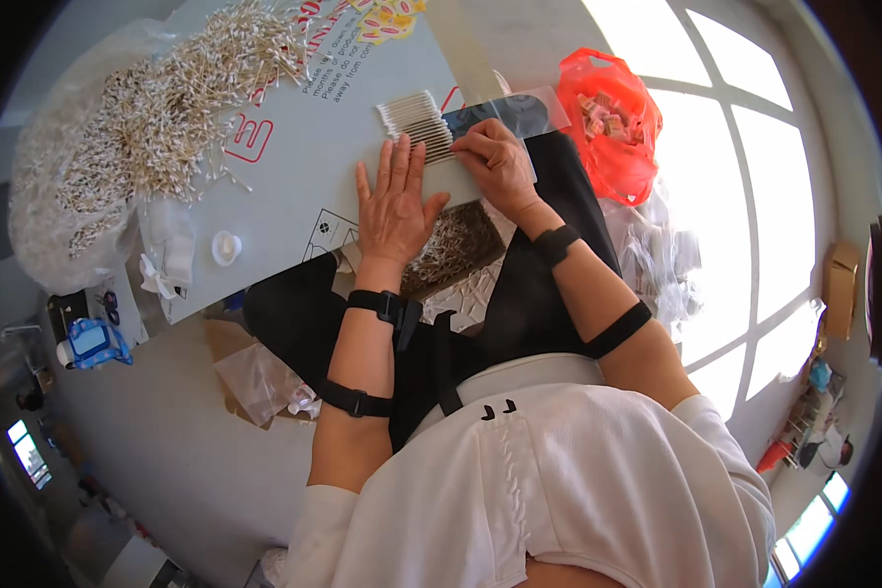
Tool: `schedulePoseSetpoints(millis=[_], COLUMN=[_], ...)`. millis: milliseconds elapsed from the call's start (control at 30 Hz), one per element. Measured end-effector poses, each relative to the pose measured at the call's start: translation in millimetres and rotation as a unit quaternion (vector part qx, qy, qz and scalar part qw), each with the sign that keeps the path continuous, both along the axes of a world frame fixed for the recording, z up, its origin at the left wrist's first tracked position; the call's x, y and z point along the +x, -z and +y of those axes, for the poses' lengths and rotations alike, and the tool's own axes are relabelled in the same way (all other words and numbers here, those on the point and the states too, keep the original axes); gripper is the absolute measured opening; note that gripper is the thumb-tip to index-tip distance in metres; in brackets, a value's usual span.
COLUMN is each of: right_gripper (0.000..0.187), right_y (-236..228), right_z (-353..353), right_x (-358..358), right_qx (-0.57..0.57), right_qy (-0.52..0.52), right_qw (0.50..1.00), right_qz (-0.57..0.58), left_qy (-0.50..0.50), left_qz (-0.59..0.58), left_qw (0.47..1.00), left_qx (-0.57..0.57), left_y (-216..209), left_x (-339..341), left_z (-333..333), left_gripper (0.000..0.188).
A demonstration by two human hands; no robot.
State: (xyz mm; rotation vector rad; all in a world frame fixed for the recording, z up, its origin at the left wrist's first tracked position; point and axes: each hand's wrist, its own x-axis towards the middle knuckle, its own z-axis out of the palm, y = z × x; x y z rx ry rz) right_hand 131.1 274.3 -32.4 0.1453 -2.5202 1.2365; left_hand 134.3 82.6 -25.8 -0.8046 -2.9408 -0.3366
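Observation:
A neat row of cotton swabs lies side by side on the grey board in front of me. My left hand rests flat on the board with fingers spread, its fingertips at the near left edge of that row. At the row's right end, the fingers of my right hand are pinched together. What they hold, if anything, is too small to make out. Just beyond the right hand lies a flat clear plastic sleeve with a dark print.
A big heap of loose cotton swabs spills from a clear bag at the far left. A small white round lid sits nearer. Below the board's edge, a box of swabs is between my legs. A red plastic bag holds small packs at right.

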Motion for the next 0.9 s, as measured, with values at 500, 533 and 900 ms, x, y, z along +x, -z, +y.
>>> schedulePoseSetpoints(millis=[500,533,900], right_gripper=[0.012,0.013,0.014], right_y=[-4.8,-5.1,-5.0], right_z=[-4.7,-5.4,-5.9], right_x=[1.3,1.3,-5.8], right_qx=[0.063,0.033,0.065], right_qy=[-0.019,-0.002,0.008], right_qw=[0.997,0.999,0.998], right_qz=[0.035,0.010,0.008], left_qy=[-0.013,-0.014,-0.020], left_qz=[-0.012,-0.012,-0.011], left_qw=[1.000,1.000,1.000], left_qx=[0.002,0.002,0.006], left_y=[-0.2,-0.4,-0.6], left_x=[-0.5,-0.3,-0.1], left_z=[0.9,1.1,2.2], left_gripper=[0.073,0.073,0.075])
